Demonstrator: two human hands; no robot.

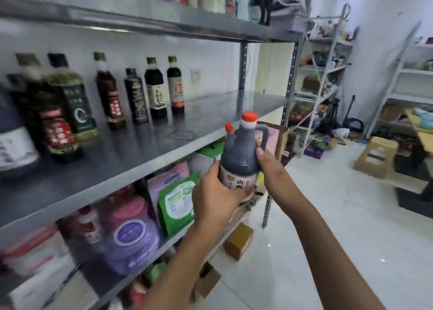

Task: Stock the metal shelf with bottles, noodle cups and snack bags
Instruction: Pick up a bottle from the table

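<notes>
Both hands [218,199] around dark-filled jug [241,152]

The left hand [216,198] covers the lower label of the dark jug [241,150]. Motion blur smears the nearest bottles [56,113] on the metal shelf [131,155]; their labels cannot be read. The left edge cuts a white-labelled bottle [11,141].

The dark plastic jug-style bottle [239,155] has an orange screw cap, a small orange-capped spout and a moulded side handle. It is upright, tilted slightly, held in the air just off the front edge of the grey metal shelf [145,145]. A pale label wraps its lower body. Six tall dark glass sauce bottles [154,87] stand upright in a row on the middle tier.
</notes>
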